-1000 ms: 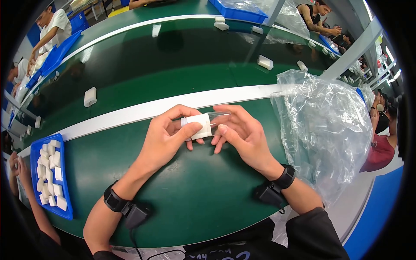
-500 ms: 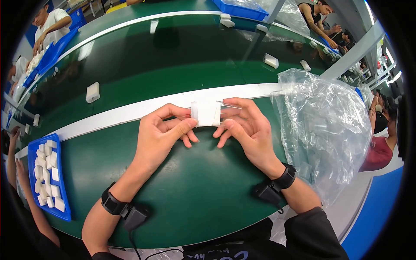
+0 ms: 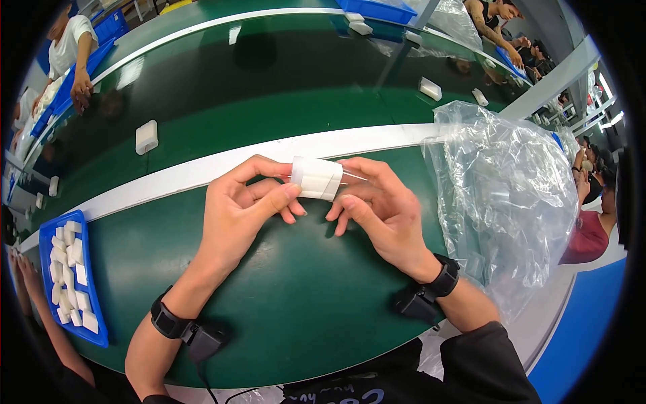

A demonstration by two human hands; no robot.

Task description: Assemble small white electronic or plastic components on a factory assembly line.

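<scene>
A: White block (image 3: 316, 178), small and rectangular, in a thin clear wrap that sticks out as a flat tab toward the clear plastic bag (image 3: 511, 202). It is held just above the green table (image 3: 269, 296), right in front of the white stripe (image 3: 202, 168).

B: Grip state?

A: Left hand (image 3: 245, 202): thumb and forefinger closed on the block's left end. Right hand (image 3: 380, 205): fingers closed on the right end and the tab. Both hold the same piece.

B: Packages around it?

A: Bag lies crumpled to the right of the block, touching the right forearm. Blue tray (image 3: 47, 283) of white blocks far left of it, at the near table edge. One loose white block (image 3: 146, 137) beyond the stripe, to the upper left. Another blue tray (image 3: 377, 10) at the far edge.

B: Change against the earlier frames?

A: A second ago the block lay low and flat between the hands. Now it is raised slightly and turned, with a broad face and the end toward the camera. Hands stay in the same place before the stripe.
</scene>
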